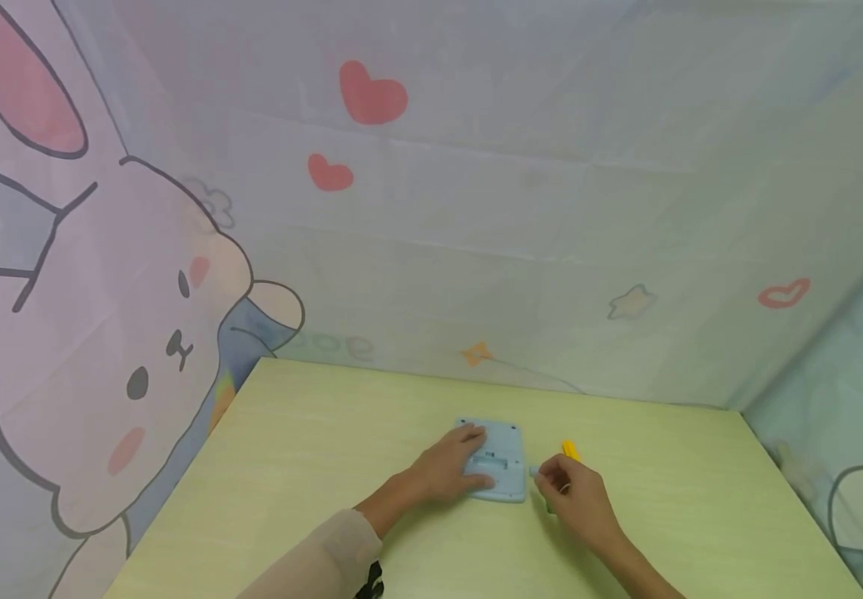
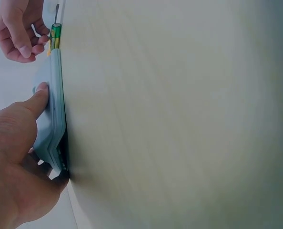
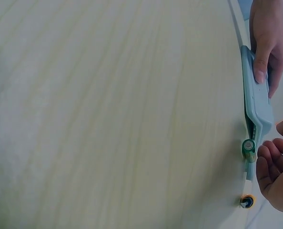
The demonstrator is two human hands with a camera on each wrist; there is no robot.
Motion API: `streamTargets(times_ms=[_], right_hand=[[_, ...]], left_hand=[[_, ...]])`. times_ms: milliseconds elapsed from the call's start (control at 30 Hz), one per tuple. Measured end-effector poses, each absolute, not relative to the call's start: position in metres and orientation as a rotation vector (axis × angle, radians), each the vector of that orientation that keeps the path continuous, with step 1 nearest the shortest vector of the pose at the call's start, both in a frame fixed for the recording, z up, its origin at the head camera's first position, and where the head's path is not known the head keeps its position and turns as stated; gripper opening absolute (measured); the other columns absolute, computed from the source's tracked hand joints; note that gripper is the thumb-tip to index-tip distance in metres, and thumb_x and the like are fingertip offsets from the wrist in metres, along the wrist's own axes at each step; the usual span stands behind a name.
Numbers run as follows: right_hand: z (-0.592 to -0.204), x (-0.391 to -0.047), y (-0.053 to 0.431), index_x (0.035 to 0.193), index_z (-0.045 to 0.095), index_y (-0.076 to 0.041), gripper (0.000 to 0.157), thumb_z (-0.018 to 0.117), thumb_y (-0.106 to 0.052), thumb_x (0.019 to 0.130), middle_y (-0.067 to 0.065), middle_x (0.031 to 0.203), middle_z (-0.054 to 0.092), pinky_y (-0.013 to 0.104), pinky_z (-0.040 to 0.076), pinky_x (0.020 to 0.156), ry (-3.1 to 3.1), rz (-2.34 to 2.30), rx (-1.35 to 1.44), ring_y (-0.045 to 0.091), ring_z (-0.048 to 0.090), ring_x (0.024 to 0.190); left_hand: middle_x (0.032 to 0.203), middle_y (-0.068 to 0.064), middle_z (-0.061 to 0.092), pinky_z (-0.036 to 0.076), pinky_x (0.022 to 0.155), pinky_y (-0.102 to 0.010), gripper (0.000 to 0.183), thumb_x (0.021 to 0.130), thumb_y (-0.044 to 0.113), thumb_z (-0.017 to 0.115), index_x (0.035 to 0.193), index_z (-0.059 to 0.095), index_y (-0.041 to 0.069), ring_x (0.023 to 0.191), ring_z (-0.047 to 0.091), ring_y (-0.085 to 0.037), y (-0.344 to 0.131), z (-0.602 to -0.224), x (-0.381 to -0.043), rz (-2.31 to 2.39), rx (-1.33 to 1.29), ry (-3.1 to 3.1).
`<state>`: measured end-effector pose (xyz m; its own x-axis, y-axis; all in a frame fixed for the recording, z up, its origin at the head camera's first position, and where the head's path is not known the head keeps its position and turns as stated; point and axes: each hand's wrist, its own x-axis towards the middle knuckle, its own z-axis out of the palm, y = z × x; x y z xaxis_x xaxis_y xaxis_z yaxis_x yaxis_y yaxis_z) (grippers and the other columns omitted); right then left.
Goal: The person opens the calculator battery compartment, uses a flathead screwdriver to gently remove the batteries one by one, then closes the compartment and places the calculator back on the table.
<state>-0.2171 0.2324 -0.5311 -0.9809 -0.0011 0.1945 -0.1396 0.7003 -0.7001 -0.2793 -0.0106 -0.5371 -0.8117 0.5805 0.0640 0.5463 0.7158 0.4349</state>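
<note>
A light-blue calculator lies face down on the table, its battery compartment uncovered. My left hand holds it at the left side, thumb lying over the back and fingers around the edge. Just off its right edge, my right hand pinches a small light-blue piece between thumb and fingertips; the fingers hide most of it. A green battery lies on the table close by the right hand, largely covered by that hand in the head view. Beyond the same hand shows the yellow handle of a screwdriver.
The pale yellow-green table has its back edge against a hanging cloth printed with a rabbit and hearts. More cloth hangs along the right side. A dark patterned bit shows below the left sleeve.
</note>
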Motion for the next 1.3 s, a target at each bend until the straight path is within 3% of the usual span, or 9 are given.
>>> streamTargets(times_ms=[1300], right_hand=[[-0.5337, -0.2215, 0.2385, 0.097, 0.067, -0.004, 0.016, 0.077, -0.005, 0.084, -0.002, 0.081, 0.062, 0.022, 0.052, 0.066, -2.727, 1.117, 0.147, 0.011, 0.059, 0.074]], left_hand=[[0.160, -0.001, 0.031, 0.030, 0.116, -0.037, 0.079, 0.094, 0.054, 0.061, 0.154, 0.036, 0.008, 0.149, 0.024, -0.021, -0.0124, -0.5375, -0.2794, 0.671, 0.952, 2.838]])
